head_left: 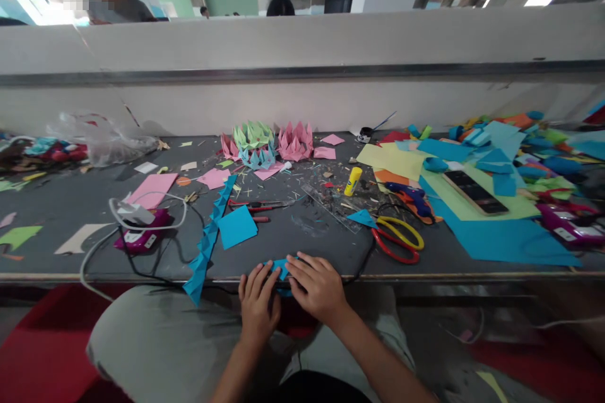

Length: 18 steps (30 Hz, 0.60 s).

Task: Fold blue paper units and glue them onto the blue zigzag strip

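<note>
Phone (474, 192) face up; plastic bag (111, 143) near partition (331, 104); purple socket (163, 220).

The person wears a plain black top (314, 388) with a rounded outline. Pale grey-green trousers (174, 340), loose-cut and softly creased, show beyond the top and to its sides. The left hand (259, 302), right hand (320, 288) and both forearms (380, 356) flanking the top are bare.

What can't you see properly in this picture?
All in the head view:
Small blue paper: partly hidden by the left hand and right hand.
Yellow glue stick: label writing too small.
Smartphone: screen details too small.
Purple power strip on the right: cut off by the picture's right edge.
</note>
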Each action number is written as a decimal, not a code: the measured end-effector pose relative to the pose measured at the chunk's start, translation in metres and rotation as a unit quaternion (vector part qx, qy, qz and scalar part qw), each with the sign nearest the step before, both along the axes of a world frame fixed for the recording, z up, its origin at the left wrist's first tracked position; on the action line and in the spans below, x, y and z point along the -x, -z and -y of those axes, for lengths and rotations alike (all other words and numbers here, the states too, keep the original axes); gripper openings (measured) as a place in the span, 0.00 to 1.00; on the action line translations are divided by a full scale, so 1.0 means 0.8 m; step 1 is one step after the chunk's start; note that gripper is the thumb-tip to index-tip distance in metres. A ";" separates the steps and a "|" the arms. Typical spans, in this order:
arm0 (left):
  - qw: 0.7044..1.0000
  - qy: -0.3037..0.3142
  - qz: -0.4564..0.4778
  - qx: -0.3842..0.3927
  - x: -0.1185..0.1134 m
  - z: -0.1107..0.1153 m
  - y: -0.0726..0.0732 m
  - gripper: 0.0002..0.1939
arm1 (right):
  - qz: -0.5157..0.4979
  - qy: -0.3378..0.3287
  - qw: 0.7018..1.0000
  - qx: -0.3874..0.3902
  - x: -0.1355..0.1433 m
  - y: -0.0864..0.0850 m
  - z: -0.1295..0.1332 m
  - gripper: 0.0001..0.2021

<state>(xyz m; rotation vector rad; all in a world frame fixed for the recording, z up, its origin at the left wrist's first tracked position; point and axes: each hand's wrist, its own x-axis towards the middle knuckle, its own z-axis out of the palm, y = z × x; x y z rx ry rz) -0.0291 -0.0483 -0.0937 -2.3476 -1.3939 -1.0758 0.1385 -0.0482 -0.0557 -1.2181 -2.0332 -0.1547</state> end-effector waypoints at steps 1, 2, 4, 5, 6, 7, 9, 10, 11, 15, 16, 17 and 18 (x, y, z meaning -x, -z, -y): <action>1.000 0.001 0.002 -0.001 0.000 0.000 0.000 0.23 | 0.000 -0.001 1.000 0.000 0.000 0.000 0.000 0.14; 1.000 0.001 0.004 -0.002 -0.001 0.000 -0.001 0.23 | -0.001 -0.001 1.000 -0.001 0.000 0.000 0.000 0.14; 1.000 0.001 0.006 -0.002 -0.002 0.000 -0.001 0.22 | -0.002 -0.001 1.000 -0.003 0.000 -0.001 0.000 0.14; 1.000 0.002 0.007 -0.003 -0.002 0.000 -0.001 0.22 | -0.001 0.000 1.000 -0.003 0.000 -0.001 0.000 0.14; 1.000 0.002 0.009 -0.004 -0.002 0.000 -0.001 0.22 | 0.000 0.001 1.000 -0.002 0.000 -0.001 0.000 0.14; 1.000 0.002 0.011 -0.004 -0.003 0.000 -0.001 0.22 | 0.001 0.002 1.000 0.000 -0.001 -0.001 0.000 0.14; 1.000 0.002 0.014 -0.001 -0.003 0.000 -0.002 0.23 | 0.003 0.003 1.000 0.004 -0.001 -0.001 0.000 0.14; 1.000 0.001 0.014 0.002 -0.003 0.000 -0.002 0.23 | 0.003 0.003 1.000 0.006 -0.001 -0.001 0.000 0.14; 1.000 0.000 0.013 0.006 -0.003 0.001 -0.002 0.23 | 0.003 0.002 1.000 0.007 -0.001 0.000 0.000 0.14; 1.000 -0.001 0.005 0.004 -0.003 0.001 -0.002 0.23 | 0.003 0.002 1.000 0.002 -0.001 0.000 0.000 0.14; 1.000 -0.002 0.004 0.001 -0.004 0.001 -0.002 0.22 | 0.004 0.002 1.000 0.000 -0.001 0.000 0.000 0.14; 1.000 -0.004 0.004 -0.001 -0.004 0.001 -0.003 0.22 | 0.004 0.003 1.000 -0.003 -0.001 0.000 0.000 0.14; 1.000 -0.004 0.002 -0.002 -0.004 0.002 -0.005 0.22 | 0.004 0.003 1.000 -0.005 -0.001 0.000 0.001 0.14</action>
